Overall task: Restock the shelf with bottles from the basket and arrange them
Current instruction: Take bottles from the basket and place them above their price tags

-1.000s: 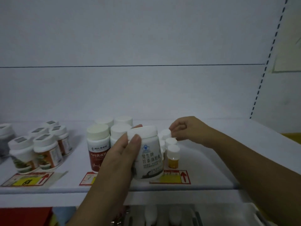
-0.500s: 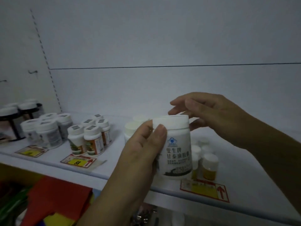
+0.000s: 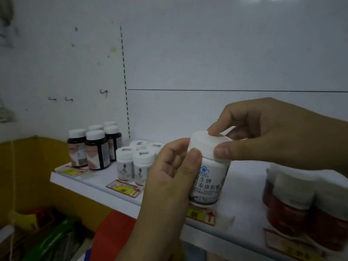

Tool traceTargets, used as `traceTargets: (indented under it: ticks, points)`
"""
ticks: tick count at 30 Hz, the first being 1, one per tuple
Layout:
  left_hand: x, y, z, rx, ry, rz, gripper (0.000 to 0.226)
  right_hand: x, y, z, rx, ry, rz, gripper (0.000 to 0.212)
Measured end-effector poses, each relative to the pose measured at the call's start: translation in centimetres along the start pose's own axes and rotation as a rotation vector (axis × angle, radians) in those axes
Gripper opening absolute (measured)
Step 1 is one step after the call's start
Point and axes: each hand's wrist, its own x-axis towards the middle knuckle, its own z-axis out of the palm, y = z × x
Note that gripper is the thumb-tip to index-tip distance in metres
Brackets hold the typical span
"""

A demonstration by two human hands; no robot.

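A white bottle (image 3: pixel 209 178) with a white cap and a blue logo over dark lettering is held upright above the front of the white shelf (image 3: pixel 98 182). My left hand (image 3: pixel 169 178) wraps its body from the left. My right hand (image 3: pixel 267 134) comes from the right, with finger and thumb pinching the cap. On the shelf stand dark brown bottles (image 3: pixel 95 147) at the far left, small white bottles (image 3: pixel 135 162) beside them, and red-labelled bottles (image 3: pixel 293 204) at the right. No basket is in view.
Red and yellow price tags (image 3: pixel 125 188) lie along the shelf's front edge. A yellow wall (image 3: pixel 33 166) and green and red packaging (image 3: pixel 56 240) sit below left. A dashed slot strip (image 3: pixel 125 81) runs up the white back panel.
The view has swung left, so the brown bottles now show. My right hand left the small bottles on the shelf and closed on the cap of the held bottle.
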Motion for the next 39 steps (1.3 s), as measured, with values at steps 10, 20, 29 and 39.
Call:
traceTargets:
  ticks: [10, 20, 29, 39]
  points:
    - [11.9, -0.1, -17.5, 0.254, 0.096, -0.053, 0.039, 18.6, 3.8, 5.1, 0.061, 0.441, 0.285, 0.032]
    - [17.8, -7.7, -21.3, -0.231, -0.055, -0.509, 0.059, 27.1, 8.3, 10.9, 0.029, 0.106, 0.601, 0.03]
    - [17.3, -7.9, -20.3, -0.209, -0.229, -0.616, 0.064, 26.8, 10.2, 12.5, -0.002, 0.022, 0.677, 0.023]
    - [16.1, -5.7, -20.4, -0.111, -0.217, -0.591, 0.039, 24.2, 8.6, 10.8, -0.512, 0.106, 0.587, 0.053]
